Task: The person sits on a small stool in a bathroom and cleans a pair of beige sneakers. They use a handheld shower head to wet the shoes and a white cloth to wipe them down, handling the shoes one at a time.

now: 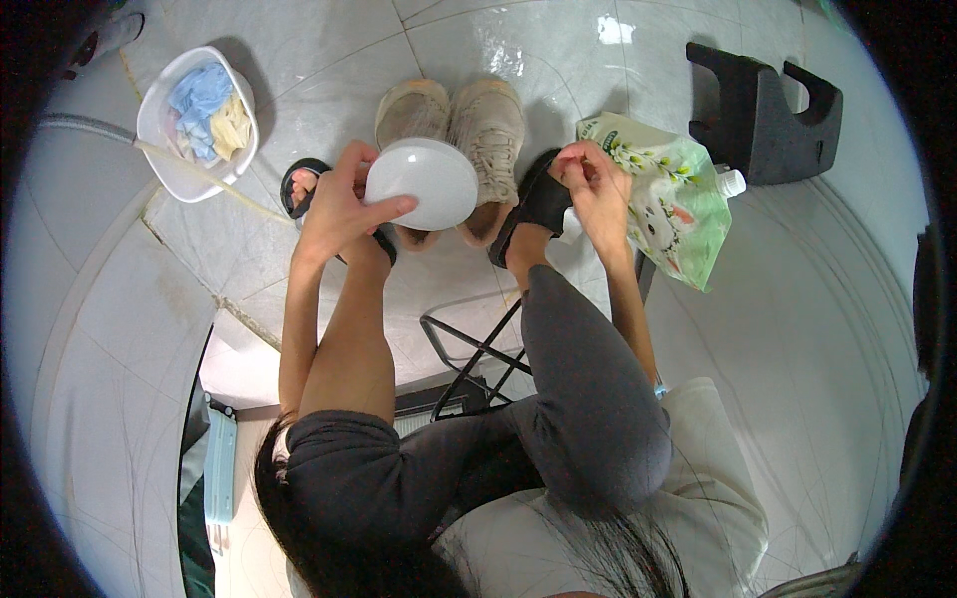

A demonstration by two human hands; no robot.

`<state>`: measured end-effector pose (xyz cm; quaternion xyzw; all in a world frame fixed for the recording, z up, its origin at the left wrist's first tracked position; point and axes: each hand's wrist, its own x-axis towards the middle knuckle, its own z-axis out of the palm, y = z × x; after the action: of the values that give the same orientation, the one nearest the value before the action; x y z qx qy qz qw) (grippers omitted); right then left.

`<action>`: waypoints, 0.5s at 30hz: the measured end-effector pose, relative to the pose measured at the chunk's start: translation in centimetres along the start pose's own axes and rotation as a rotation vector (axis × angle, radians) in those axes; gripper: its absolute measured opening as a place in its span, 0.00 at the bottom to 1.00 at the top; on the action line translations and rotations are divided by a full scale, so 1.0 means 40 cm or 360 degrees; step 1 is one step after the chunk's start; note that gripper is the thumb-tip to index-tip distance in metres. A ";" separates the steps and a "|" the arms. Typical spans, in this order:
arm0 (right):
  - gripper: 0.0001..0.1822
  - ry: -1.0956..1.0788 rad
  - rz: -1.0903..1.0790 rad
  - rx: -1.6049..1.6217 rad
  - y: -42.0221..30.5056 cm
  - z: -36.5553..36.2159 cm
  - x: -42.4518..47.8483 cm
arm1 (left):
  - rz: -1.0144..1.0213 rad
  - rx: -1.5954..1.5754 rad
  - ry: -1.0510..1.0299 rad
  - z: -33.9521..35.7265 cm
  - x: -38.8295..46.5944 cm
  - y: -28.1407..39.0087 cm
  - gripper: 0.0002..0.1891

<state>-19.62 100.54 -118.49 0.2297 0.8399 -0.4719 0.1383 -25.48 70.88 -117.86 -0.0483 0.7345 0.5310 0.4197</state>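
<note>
My left hand (336, 198) grips a round white bowl (422, 183), its thumb lying over the near side. The bowl is above a pair of beige lace-up sneakers (486, 138) on the tiled floor and covers part of them. My right hand (598, 187) is beside my black slipper (527, 194), fingers curled with the tips together; nothing can be made out in them. Close to its right lies a green and white spouted pouch (673, 202) with a white cap (731, 183) and printed flowers and an animal picture. A small white thing (572, 226) is partly hidden by the right hand.
A white basin (191, 187) holding blue and yellow cloths (202, 105) stands at upper left. A hose (217, 183) crosses it toward my left foot. At upper right is a black plastic stool (777, 123). Dark metal folding legs (478, 344) stand between my knees. Wet patches shine on the floor.
</note>
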 end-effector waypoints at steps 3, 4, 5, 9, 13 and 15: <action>0.05 -0.0014 -0.0043 0.0043 0.017 0.002 0.002 | 0.0096 0.0028 0.0025 0.013 0.001 0.006 0.29; 0.05 -0.0014 -0.0044 0.0028 0.017 0.001 0.001 | 0.0063 0.0057 0.0006 0.017 0.004 0.014 0.29; 0.05 -0.0015 -0.0045 0.0012 0.017 0.000 0.001 | 0.0029 0.0086 -0.0011 0.019 0.008 0.028 0.29; 0.04 0.0020 -0.0037 -0.0028 0.004 -0.002 0.000 | -0.0031 0.0186 -0.0072 0.026 0.020 0.036 0.29; 0.04 0.0015 -0.0027 0.0033 0.021 0.003 0.000 | 0.0115 0.0122 -0.0064 0.036 0.020 0.022 0.29; 0.04 0.0018 -0.0032 0.0037 0.020 0.004 0.001 | 0.0071 0.0185 -0.0068 0.037 0.018 0.029 0.29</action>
<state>-19.25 100.76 -119.17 0.2253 0.8374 -0.4817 0.1262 -25.72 72.88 -117.61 0.0037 0.7559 0.4977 0.4254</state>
